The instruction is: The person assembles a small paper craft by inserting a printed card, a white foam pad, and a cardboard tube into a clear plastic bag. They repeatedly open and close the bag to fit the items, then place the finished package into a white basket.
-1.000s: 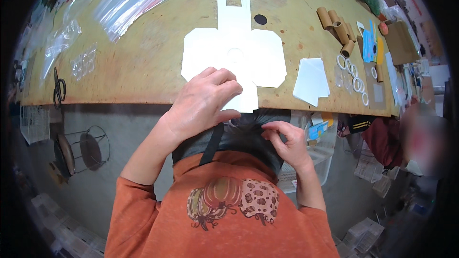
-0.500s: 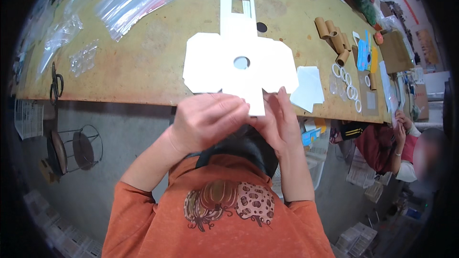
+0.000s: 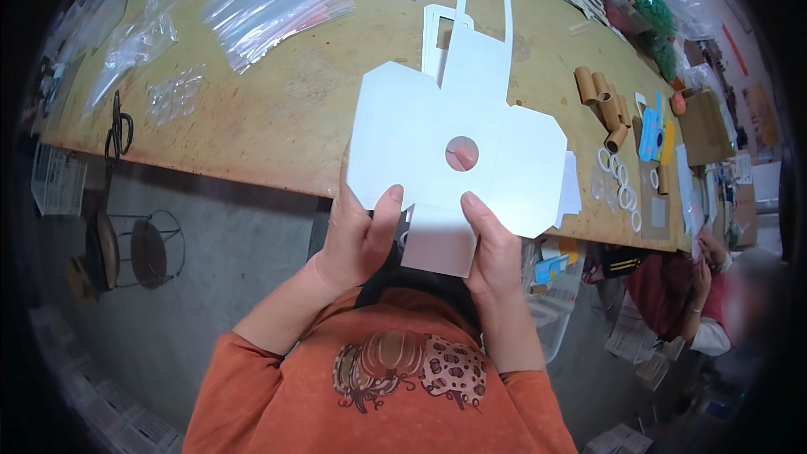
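Held up before me is a flat white die-cut cardboard blank [image 3: 403, 130]. It has a round hole, two wide side panels with clipped corners, and a long far flap with a rectangular window. My left hand [image 3: 357, 231] grips its near left edge, thumb on top, fingers underneath. On the near right part, my right hand [image 3: 496, 244] has its thumb pressed near the hole. A narrow near flap bends down between the hands. Beyond the blank, partly covered by it, more white cut-out card [image 3: 434, 34] lies on the table [image 3: 277, 126]. Some fingers show through the round hole.
Clear plastic bags [image 3: 277, 8] and black scissors [image 3: 118, 130] lie left. To the right are brown cardboard tubes [image 3: 605, 101], white rings [image 3: 622, 181] and white card pieces [image 3: 570, 193]. A stool [image 3: 147, 252] stands lower left; another person [image 3: 693, 286] is at far right.
The blank has been lifted off the table toward me and tilted, revealing card behind it. My hands have spread apart to its two sides, and its near flap now bends down.
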A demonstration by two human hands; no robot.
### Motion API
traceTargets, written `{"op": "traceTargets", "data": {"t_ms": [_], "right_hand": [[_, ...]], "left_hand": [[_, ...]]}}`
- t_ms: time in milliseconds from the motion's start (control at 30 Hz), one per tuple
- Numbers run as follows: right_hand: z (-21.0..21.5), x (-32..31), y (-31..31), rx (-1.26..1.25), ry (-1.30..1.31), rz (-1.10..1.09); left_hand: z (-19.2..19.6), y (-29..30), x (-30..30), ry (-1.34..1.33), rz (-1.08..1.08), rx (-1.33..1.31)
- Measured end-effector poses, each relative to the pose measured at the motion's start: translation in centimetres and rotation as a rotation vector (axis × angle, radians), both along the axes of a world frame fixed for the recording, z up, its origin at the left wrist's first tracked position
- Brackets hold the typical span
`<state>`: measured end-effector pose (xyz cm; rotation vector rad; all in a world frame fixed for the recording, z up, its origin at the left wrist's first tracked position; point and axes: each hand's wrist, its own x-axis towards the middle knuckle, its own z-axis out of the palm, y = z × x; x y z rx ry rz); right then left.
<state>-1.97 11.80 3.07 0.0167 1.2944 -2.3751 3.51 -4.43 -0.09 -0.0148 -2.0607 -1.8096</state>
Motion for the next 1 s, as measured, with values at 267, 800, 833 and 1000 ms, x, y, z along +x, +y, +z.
{"op": "traceTargets", "data": {"t_ms": [267, 800, 833, 1000], "right_hand": [[-2.5, 1.2, 1.5, 0.108, 0.096, 0.115], [0.7, -2.6, 3.6, 0.652, 0.326, 0.263], [0.0, -2.6, 3.1, 0.636, 0.417, 0.097], [0.5, -0.3, 3.5, 0.77, 0.731, -0.166]], "left_hand": [[0.8, 2.9, -1.1, 0.168, 0.122, -0.72], [1.8, -1.8, -1.0, -0.171, -0.434, 0.235], [1.4, -1.7, -1.1, -0.088, -0.376, 0.222], [2.8, -0.2, -0.6, 0.056, 0.0, 0.031]]}}
